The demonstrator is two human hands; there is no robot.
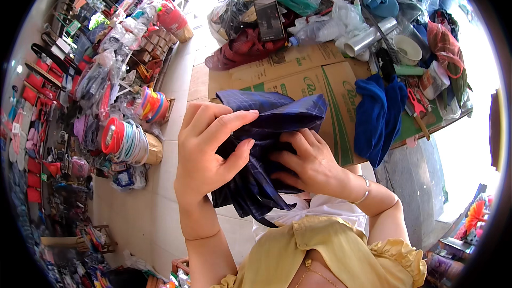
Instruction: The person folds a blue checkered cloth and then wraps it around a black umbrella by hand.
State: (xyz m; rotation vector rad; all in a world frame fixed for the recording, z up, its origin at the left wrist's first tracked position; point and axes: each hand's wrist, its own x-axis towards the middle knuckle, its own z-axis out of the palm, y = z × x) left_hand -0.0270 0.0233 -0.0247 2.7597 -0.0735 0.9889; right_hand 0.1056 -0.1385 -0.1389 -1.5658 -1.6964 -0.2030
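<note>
A bundle of dark blue checked fabric (276, 118), with loose pleated flaps hanging at its lower end, is in front of my chest; it may be an umbrella canopy. My right hand (310, 160) grips its folds from the right, the fingertips partly lost in the dark cloth. At the left side is my left hand (216, 148), thumb and index finger spread apart over the fabric. Its index fingertip lies at the upper fold, and whether it presses there is hard to tell. Behind the bundle, a flattened cardboard box (296, 82) covers the near table top.
On the table are a bright blue cloth (378, 116), dark red sandals (246, 46), a phone (269, 18), a plastic bottle (314, 34), a plastic film roll (370, 37) and red-handled scissors (416, 102). Goods crowd the left, including a bucket with coiled hoses (128, 142).
</note>
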